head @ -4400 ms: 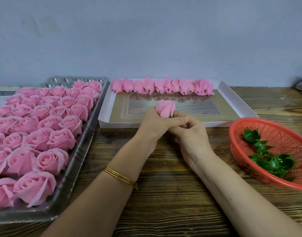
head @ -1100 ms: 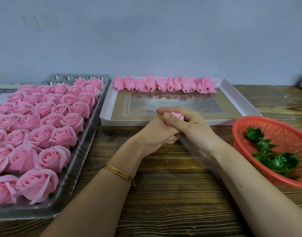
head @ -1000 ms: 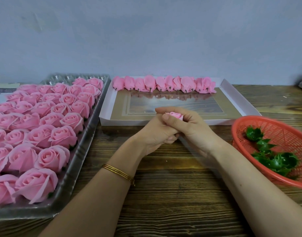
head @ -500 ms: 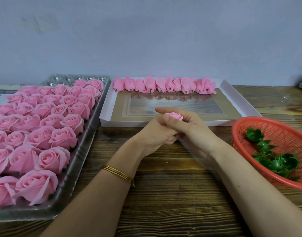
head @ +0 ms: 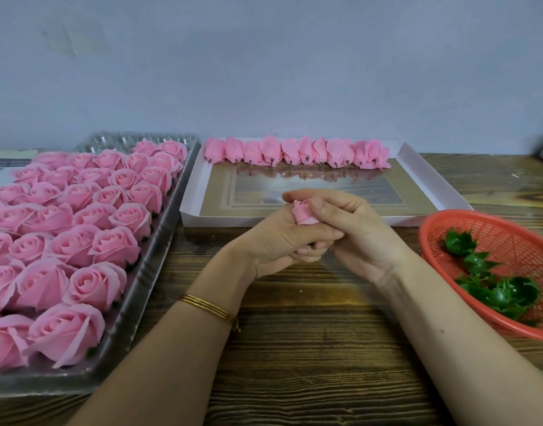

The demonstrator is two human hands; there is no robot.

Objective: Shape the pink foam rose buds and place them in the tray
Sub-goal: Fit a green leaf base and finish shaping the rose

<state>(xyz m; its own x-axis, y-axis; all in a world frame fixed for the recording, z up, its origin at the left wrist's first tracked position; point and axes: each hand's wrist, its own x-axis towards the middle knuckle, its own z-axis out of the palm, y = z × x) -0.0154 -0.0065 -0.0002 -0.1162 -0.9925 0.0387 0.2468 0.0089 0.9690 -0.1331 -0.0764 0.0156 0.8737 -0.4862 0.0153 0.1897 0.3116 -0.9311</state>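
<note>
- We record a wooden table (head: 294, 364) carrying all items, set against a plain grey wall (head: 264, 72).
- We note a clear plastic tray (head: 119, 327) on the left, packed with rows of open pink roses (head: 79, 281).
- We find a white shallow box (head: 429, 176) at the centre rear; a single row of shaped buds (head: 294, 152) lies along its far edge, stems toward us.
- We observe a red mesh basket (head: 442, 238) at the right, holding green leaf calyxes (head: 494, 290).
- We see the left hand (head: 276, 244), gold bangle (head: 208, 307) at the wrist, and the right hand (head: 350, 232) meeting in front of the box's near edge.
- We confirm both hands are closed around one pink foam bud (head: 302, 212), its tip showing above the fingers.
</note>
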